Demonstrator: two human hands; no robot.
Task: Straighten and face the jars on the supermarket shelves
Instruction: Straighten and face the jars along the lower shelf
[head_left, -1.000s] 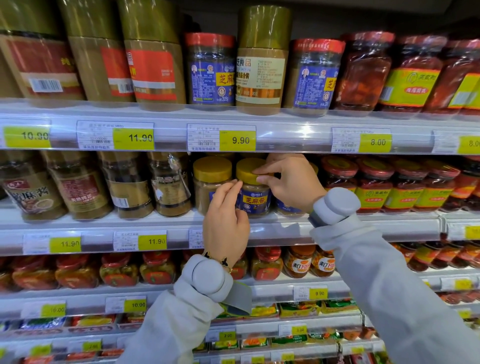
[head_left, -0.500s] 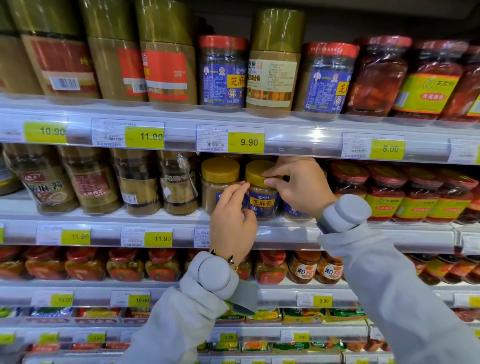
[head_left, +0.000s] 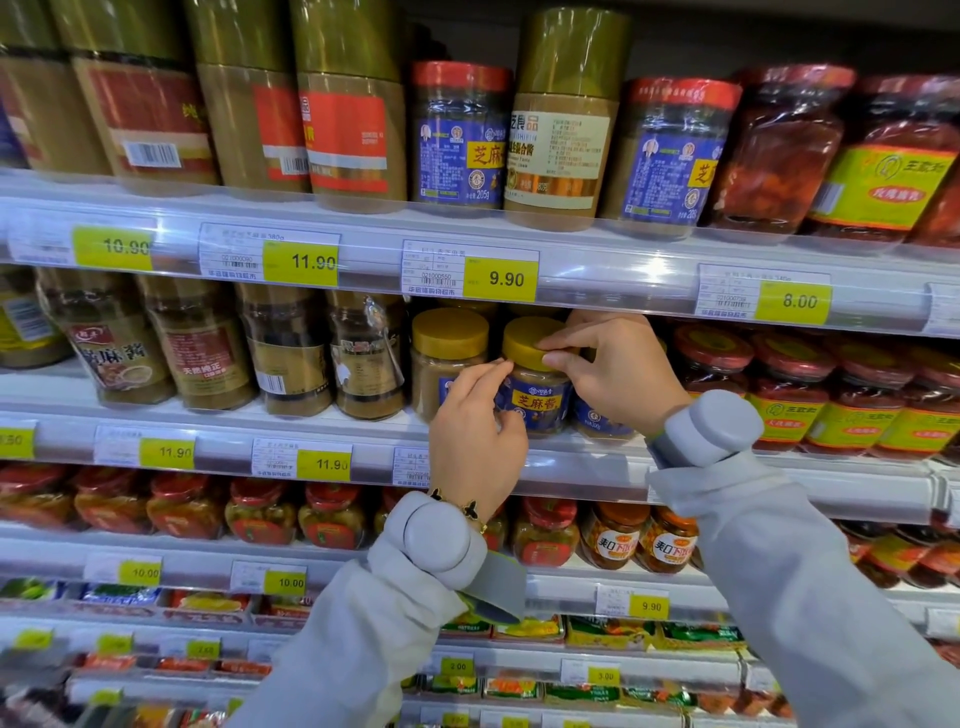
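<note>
Both hands are working on one small jar (head_left: 535, 387) with a yellow lid and a blue label, which is standing upright at the front edge of the middle shelf (head_left: 208, 421), roughly in the centre of the scene. On the right, the right hand (head_left: 618, 371) is forming a grip on the yellow lid, with the thumb and forefinger curling round its right edge and pinching it. On the left, the left hand (head_left: 475, 431) is reaching up from below, its fingers curling against the left side of the jar's body and partly covering the label; the yellow characters on the blue label are facing outward. Just to the left of this jar, a second yellow-lidded jar (head_left: 447, 356) of pale brown paste is standing beside it, partly hidden behind the left hand. Further left along the same shelf, taller jars of brown paste (head_left: 208, 353) are sitting in a row. To the right, red-lidded jars with yellow-green labels (head_left: 789, 389) are filling the shelf. On the upper shelf (head_left: 597, 249), tall gold-lidded jars (head_left: 348, 114) are standing on the left and blue-labelled jars with red lids (head_left: 460, 137) nearer the middle. Yellow price tags (head_left: 501, 278) are showing along the shelf edges. Both arms are wearing pale grey sleeves (head_left: 810, 582), and a bracelet (head_left: 460, 506) is showing at the left wrist.
</note>
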